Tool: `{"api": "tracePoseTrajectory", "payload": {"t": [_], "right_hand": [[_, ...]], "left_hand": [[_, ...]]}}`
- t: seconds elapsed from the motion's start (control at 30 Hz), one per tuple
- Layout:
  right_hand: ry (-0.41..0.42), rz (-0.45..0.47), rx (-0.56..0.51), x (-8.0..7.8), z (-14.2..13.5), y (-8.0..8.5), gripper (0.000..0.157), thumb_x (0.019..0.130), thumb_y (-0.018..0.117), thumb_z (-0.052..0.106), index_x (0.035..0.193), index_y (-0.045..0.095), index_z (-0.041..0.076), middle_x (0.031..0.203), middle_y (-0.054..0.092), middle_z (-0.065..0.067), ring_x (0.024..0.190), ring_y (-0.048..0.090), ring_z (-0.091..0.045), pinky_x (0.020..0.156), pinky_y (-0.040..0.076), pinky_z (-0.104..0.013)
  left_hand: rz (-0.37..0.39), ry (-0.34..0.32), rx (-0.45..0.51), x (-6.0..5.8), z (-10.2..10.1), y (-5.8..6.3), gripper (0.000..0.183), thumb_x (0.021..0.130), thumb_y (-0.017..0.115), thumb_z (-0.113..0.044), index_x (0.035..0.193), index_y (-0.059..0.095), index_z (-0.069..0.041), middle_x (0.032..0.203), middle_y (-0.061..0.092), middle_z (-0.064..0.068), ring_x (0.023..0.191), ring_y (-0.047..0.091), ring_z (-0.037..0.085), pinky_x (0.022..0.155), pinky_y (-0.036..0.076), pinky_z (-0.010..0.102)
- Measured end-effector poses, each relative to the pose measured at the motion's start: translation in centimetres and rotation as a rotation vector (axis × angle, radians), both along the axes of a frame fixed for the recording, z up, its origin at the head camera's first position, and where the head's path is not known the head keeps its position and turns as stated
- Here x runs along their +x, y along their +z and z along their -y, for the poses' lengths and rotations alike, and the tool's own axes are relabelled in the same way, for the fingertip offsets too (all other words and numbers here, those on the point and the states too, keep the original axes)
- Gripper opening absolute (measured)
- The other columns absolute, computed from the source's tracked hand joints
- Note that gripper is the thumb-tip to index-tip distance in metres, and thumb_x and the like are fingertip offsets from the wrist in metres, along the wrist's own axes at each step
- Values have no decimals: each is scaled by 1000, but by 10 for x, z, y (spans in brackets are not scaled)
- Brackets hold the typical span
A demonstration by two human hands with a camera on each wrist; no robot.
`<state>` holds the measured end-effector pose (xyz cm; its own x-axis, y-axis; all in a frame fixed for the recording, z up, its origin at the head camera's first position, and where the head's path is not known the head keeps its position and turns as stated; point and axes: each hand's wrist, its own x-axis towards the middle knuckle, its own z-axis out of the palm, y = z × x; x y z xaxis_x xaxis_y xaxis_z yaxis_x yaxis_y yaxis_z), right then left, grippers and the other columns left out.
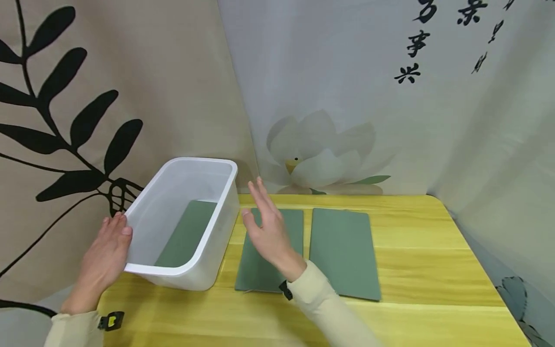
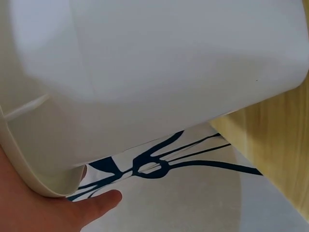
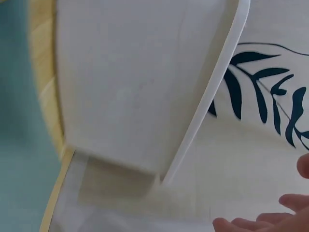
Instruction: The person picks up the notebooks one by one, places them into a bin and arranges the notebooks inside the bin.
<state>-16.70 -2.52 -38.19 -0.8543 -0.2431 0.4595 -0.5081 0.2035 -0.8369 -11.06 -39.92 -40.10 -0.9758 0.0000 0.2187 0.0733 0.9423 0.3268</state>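
Note:
A white plastic bin (image 1: 223,231) stands at the table's left, with a flat green rectangular piece (image 1: 188,236) lying on its floor. Against the bin's left rim rests my left hand (image 1: 106,250); in the left wrist view its thumb (image 2: 99,208) sticks out straight beside the rim, and most of that hand is out of frame. My right hand (image 1: 270,231) hovers above a green rectangular board (image 1: 253,262), fingers extended and nothing held. To its right lies a second, similar green board (image 1: 344,255), flat on the table.
The yellow wood-grain table (image 1: 433,270) ends at a rounded far right corner. Behind it hang pale curtains (image 1: 182,86) with dark leaf prints, a flower and black characters. The bin sits close to the table's left edge.

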Motion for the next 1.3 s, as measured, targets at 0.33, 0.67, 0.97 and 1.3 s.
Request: {"api": "tracePoseTrajectory", "payload": {"t": [0.33,0.67,0.97,1.3], "right_hand": [[-113,12,198,8,-94,-22,62,109,51,34,165,28,19,173,14,2,155,25,-32,118,31,-65],[-266,40,393,6,-177,-50,65,108,56,36,165,29,19,172,19,-10,152,30,-43,114,34,-69],[-333,151,609,3,-232,-83,75,106,56,46,165,26,12,168,20,-26,151,26,-50,114,30,-71],[-309,303,759,-2,-259,-110,88,102,56,59,164,24,4,157,29,-43,141,35,-61,106,36,-75]], "left_hand": [[-1,-10,-5,-1,2,-2,69,114,12,-37,154,15,19,164,7,38,155,-6,50,125,-6,57],[-20,-36,-5,-1,5,-3,67,115,12,-34,153,16,21,163,7,38,156,-9,45,127,-10,46],[-10,-26,1,-1,4,-3,66,115,13,-34,154,16,19,165,6,36,156,-10,45,126,-10,48],[2,-18,0,0,4,-3,67,115,13,-35,155,15,18,165,6,35,156,-11,44,126,-11,48]]}}
